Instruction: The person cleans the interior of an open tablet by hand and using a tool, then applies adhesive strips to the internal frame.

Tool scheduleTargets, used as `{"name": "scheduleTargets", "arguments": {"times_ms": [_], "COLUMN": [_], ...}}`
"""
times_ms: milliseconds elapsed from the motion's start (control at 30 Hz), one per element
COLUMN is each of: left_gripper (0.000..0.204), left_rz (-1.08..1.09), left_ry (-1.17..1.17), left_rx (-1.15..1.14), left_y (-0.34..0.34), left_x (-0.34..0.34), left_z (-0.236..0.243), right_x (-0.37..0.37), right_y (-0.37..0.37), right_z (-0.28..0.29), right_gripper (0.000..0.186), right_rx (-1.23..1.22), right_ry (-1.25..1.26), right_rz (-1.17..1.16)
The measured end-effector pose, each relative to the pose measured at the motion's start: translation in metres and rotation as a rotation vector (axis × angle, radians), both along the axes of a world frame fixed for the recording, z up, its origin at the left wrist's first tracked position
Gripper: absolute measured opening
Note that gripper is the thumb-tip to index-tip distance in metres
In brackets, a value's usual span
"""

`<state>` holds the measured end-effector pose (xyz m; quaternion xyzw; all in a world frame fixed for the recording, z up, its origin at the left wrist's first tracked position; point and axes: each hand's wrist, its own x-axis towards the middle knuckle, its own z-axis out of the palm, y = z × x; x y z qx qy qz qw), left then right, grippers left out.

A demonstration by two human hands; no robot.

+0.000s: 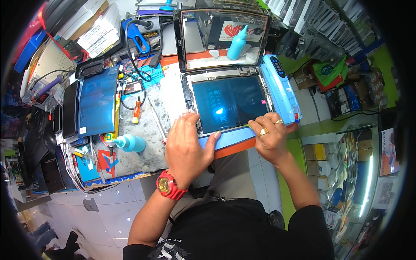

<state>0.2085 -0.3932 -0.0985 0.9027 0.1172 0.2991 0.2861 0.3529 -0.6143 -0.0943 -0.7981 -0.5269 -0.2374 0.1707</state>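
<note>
An opened tablet (234, 104) lies in front of me, its dark blue, shiny inside facing up. My left hand (186, 138) rests on its near left corner, fingers stretched out and thumb spread along the near edge. At the near right corner, my right hand (271, 136) is closed in a pinch. A small green tip (250, 126) sticks out from its fingers against the tablet's edge; the rest is hidden. Behind the tablet a black-framed panel (181, 41) stands upright. Under the tablet shows a light blue machine (281, 89) with a dark control display.
A light blue squeeze bottle (130, 143) stands left on the grey worktop, near an orange-handled screwdriver (137, 112). Farther left lie a blue sheet-like panel (99, 102), blue-handled pliers (138, 39) and cables. A second light blue bottle (237, 45) shows within the frame. A glass display case (342, 173) stands right.
</note>
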Motion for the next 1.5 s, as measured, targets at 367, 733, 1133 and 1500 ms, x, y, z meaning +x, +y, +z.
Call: {"name": "scheduleTargets", "arguments": {"times_ms": [367, 733, 1133, 1500], "left_gripper": [0.061, 0.056, 0.057, 0.055], "left_rz": [0.011, 0.016, 0.0, 0.01], "left_ry": [-0.026, 0.035, 0.039, -0.042], "left_rx": [0.049, 0.015, 0.011, 0.074], "left_y": [0.0, -0.002, -0.002, 0.001], "left_x": [0.0, -0.001, 0.0, 0.0], "left_z": [-0.006, 0.0, -0.001, -0.006], "right_x": [0.02, -0.02, -0.006, 0.016], "right_y": [-0.026, -0.004, -0.014, -0.015], "right_z": [0.033, 0.026, 0.025, 0.044], "right_gripper": [0.022, 0.016, 0.017, 0.019], "right_rx": [-0.282, 0.275, 0.358, 0.146], "right_ry": [-0.075, 0.951, 1.147, 1.04], "right_rz": [0.018, -0.489, -0.451, -0.564]}}
